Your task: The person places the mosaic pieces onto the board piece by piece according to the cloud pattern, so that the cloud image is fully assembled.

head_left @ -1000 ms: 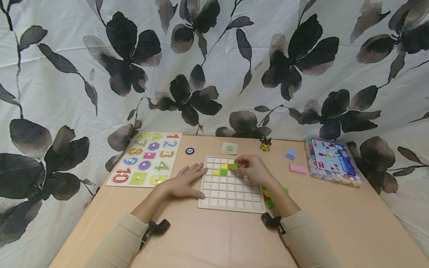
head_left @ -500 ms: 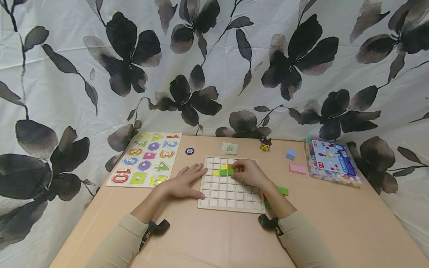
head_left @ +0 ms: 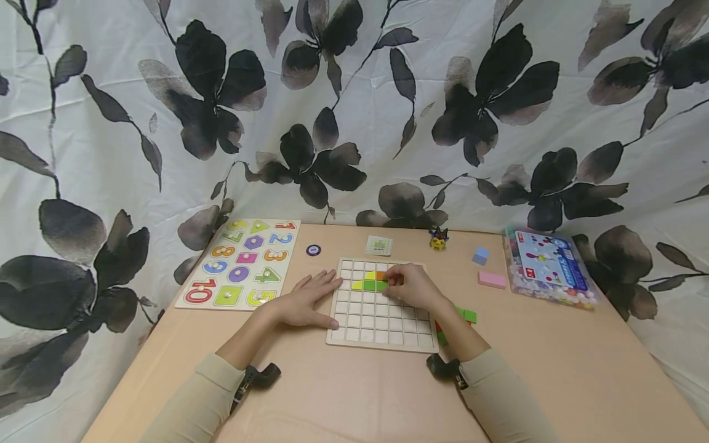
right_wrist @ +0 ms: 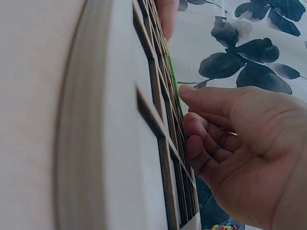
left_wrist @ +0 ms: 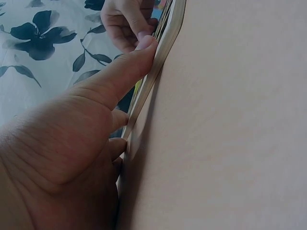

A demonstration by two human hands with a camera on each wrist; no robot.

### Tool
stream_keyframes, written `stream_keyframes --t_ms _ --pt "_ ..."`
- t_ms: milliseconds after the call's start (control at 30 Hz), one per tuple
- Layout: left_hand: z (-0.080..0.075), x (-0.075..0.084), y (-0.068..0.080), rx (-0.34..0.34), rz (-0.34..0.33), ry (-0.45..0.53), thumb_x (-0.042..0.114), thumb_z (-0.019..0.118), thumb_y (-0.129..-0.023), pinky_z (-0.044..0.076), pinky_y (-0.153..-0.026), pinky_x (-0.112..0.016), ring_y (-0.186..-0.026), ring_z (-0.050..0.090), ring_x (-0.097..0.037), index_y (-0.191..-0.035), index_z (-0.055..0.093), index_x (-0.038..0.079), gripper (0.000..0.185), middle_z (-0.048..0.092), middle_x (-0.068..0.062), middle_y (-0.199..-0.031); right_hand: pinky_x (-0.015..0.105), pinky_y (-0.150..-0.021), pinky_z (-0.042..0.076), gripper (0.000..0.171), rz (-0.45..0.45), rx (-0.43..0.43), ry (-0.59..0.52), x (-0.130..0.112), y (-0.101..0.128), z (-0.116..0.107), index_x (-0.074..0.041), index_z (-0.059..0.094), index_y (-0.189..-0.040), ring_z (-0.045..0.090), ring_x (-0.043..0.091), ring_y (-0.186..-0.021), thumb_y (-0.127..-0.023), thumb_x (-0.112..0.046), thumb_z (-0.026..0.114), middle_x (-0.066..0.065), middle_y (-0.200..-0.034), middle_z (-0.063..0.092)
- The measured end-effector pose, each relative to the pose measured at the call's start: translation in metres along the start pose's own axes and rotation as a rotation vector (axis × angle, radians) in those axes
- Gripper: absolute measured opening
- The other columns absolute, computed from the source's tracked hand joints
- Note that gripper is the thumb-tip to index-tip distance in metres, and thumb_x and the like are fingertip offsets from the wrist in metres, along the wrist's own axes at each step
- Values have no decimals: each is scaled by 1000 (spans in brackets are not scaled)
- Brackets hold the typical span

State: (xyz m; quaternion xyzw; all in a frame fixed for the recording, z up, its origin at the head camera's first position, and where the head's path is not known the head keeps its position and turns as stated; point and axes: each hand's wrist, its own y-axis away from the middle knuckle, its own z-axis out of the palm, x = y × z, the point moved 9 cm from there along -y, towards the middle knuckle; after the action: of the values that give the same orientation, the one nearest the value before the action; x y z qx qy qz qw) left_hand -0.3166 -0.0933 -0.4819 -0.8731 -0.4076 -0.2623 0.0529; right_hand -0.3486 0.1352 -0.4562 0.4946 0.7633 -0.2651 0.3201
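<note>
The white gridded wooden board (head_left: 368,322) lies on the table in the head view. Yellow, green and orange tiles sit in its upper cells, among them a half-yellow tile (head_left: 357,285). My right hand (head_left: 412,285) pinches a green tile (head_left: 381,285) at the end of the lower coloured row, thumb and fingertips at its edge; in the right wrist view the thumb meets a thin green edge (right_wrist: 173,76). My left hand (head_left: 306,301) lies spread at the board's left side, fingers and thumb resting on its edge (left_wrist: 144,96).
Loose green and red tiles (head_left: 469,316) lie right of the board, partly behind the right forearm. A number puzzle board (head_left: 228,261) stands left. Behind are a pattern card (head_left: 379,245), a round dark disc (head_left: 314,250) and a small figure (head_left: 439,239). Right: blue block (head_left: 480,255), pink block (head_left: 492,279), bead box (head_left: 551,264).
My right hand has moved slightly left and down with the green tile, from beside the upper coloured row to the end of the lower one. The left hand has stayed in place.
</note>
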Motion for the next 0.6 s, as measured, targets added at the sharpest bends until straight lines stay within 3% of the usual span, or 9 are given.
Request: stream_keyframes --t_ms 267,600 --pt "2 -2 -2 -1 1 -12 69 71 -87 -3 -132 -55 -164 -2 -30 -168 20 22 107 2 -6 -177 28 -69 50 28 -10 24 16 -6 3 -12 -3 76 -117 58 20 -82 -90 -10 81 4 -94 68" --pt "0 -1 -1 0 4 -1 69 71 -87 -3 -132 -56 -164 -1 -32 -168 22 21 106 3 -8 -177 34 -84 53 36 -41 8 44 -10 13 -42 -4 72 -127 61 23 -97 -93 -14 79 15 -117 71"
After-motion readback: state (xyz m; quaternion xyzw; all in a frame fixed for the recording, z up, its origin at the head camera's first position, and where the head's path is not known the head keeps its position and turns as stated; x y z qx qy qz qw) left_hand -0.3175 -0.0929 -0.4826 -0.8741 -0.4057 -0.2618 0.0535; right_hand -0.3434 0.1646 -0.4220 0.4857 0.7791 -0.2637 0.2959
